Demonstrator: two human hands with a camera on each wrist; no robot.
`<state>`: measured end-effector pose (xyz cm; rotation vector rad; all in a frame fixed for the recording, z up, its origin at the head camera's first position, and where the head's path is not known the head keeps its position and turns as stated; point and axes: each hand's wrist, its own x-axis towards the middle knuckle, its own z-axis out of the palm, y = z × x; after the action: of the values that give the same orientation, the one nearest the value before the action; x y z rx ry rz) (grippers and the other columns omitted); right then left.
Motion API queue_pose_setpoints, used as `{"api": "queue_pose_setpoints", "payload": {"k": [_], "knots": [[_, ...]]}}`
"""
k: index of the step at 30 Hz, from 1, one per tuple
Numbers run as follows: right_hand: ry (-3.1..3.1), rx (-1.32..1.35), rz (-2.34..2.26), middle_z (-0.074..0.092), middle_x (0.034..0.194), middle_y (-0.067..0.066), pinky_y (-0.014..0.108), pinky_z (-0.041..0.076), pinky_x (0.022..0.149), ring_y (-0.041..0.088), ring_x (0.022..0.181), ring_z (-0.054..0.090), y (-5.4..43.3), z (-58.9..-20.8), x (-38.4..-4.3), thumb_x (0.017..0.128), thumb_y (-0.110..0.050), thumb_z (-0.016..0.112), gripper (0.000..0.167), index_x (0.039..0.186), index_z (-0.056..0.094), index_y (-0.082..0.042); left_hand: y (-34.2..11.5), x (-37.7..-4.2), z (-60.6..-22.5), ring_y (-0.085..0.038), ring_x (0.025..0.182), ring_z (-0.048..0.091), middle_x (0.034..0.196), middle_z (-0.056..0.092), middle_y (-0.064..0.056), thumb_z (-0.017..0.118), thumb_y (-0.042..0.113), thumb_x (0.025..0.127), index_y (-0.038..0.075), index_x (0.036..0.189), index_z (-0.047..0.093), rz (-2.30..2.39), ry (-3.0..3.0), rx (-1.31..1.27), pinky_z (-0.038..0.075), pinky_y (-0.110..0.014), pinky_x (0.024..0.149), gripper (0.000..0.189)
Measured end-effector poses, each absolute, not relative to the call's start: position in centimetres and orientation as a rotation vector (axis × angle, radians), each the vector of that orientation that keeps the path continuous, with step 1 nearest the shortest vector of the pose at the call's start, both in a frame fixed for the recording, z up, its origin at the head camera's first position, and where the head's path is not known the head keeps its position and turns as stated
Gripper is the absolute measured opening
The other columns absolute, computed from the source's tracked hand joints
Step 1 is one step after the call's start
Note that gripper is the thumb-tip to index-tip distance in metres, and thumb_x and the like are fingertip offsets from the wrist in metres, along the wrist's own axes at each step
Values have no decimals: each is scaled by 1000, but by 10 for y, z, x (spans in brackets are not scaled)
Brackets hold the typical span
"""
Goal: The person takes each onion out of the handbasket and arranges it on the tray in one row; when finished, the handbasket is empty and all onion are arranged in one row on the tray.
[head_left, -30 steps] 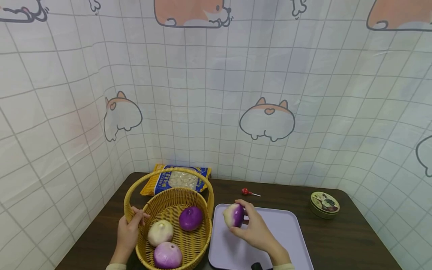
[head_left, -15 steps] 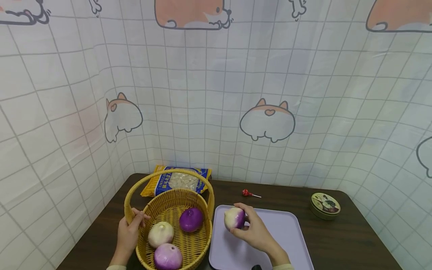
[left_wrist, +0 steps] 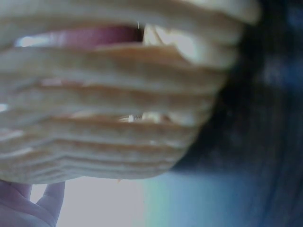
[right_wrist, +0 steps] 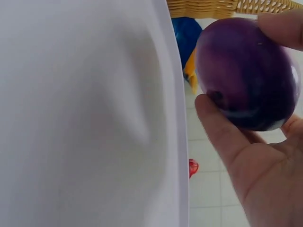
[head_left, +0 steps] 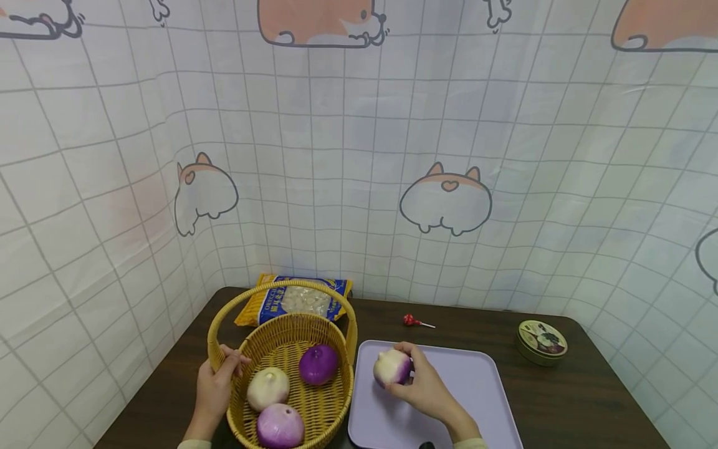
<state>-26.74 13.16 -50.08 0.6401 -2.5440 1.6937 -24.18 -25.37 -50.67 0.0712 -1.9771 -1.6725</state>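
Observation:
My right hand (head_left: 423, 386) holds a purple-and-white onion (head_left: 391, 368) above a lilac tray (head_left: 465, 374), thumb on one side and fingers on the other. Its white, pointed end faces up and left in the head view; the glossy purple underside (right_wrist: 246, 71) fills the right wrist view. At the left, my left hand (head_left: 215, 383) grips the wicker basket (head_left: 305, 324) where the handle meets the rim. Inside that basket lie a deep purple onion (head_left: 318, 364), a white onion (head_left: 268, 389) and a pale purple onion (head_left: 280, 426). Blurred basket weave (left_wrist: 109, 104) covers much of the left wrist view.
Behind the basket lies a blue and yellow bag of pasta (head_left: 303, 299). A red lollipop (head_left: 412, 320) rests beyond the tray, and a round green tin (head_left: 541, 342) stands at the right on the dark table (head_left: 583, 399). Patterned sheeting hangs around the back and sides.
My right hand has turned the onion so its white end shows more toward the head view, and it has dropped slightly. The left hand and basket have stayed in place.

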Motion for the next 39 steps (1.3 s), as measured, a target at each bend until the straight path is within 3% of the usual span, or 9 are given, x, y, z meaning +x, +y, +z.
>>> {"api": "queue_pose_setpoints", "payload": {"k": [8,16,22,29,39], "knots": [[-2621,621,1499,46,126,17,37,45,84,23,103,52,130,-509,-270,65,-10,82,80,137,48,-8,-253,-242,-506,-18,63,54,68,64,-4,52,7,101,-7,84,52,-1672,-1981,78,44,-24,62,22],[-2640,570,1446,53,128,15,41,45,89,26,109,54,126,-514,-272,63,-18,86,77,131,53,-3,-254,-243,-507,-18,66,56,69,65,-2,52,10,102,-6,84,52,-1671,-2003,96,44,-25,64,24],[-2645,424,1407,60,120,15,42,46,86,26,104,57,118,-517,-272,58,-14,86,76,127,56,-1,-256,-244,-508,-19,68,57,71,66,-3,52,12,102,-6,85,52,-1669,-2029,109,44,-25,66,25],[-2664,415,1462,60,122,18,47,46,89,31,108,58,113,-519,-271,62,-17,86,78,130,52,1,-255,-244,-508,-24,69,57,73,65,-14,52,12,102,-5,84,52,-1640,-2027,89,45,-24,66,24],[-2656,454,1457,57,129,22,53,43,95,37,116,55,104,-520,-268,65,-20,86,82,134,49,2,-255,-243,-510,-19,64,55,71,64,-17,53,11,101,-4,82,52,-1632,-1999,58,45,-24,63,25]]}}
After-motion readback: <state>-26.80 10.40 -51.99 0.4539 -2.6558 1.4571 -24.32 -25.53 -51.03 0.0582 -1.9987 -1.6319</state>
